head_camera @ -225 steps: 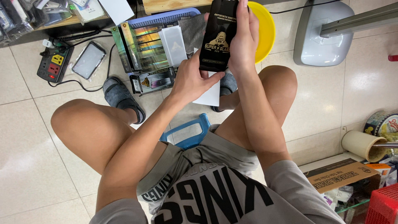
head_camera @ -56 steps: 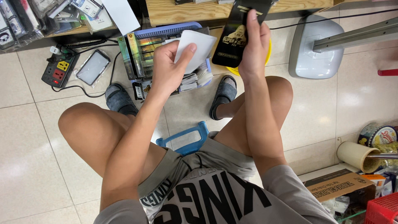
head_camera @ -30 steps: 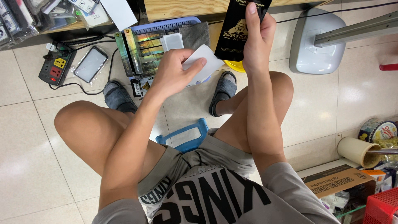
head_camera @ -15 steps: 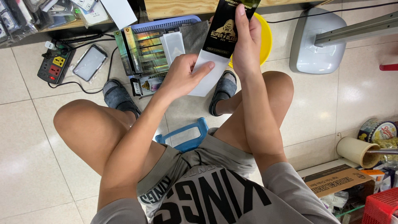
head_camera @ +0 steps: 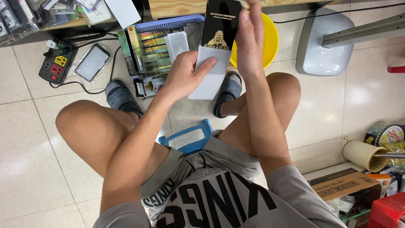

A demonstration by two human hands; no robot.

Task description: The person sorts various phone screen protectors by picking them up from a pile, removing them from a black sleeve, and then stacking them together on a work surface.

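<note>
Bright, even indoor light, probably from overhead. Soft glare sits on the floor tiles [head_camera: 33, 169], and faint shadows lie under the legs. The picture is sharp throughout, with slight wide-angle stretch at the edges.

Grey tee with bold black lettering, grey shorts — apparently dark slippers [head_camera: 230, 90].

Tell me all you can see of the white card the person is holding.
The white card is a flat, plain rectangle, like thin card or a paper sleeve, blank on the side shown. It hangs roughly upright, slightly tilted, above the floor between the knees. The left hand pinches its left edge, thumb across the top. Its upper end meets the bottom of the black packet, which the right hand holds; whether it is tucked inside cannot be told.
</note>
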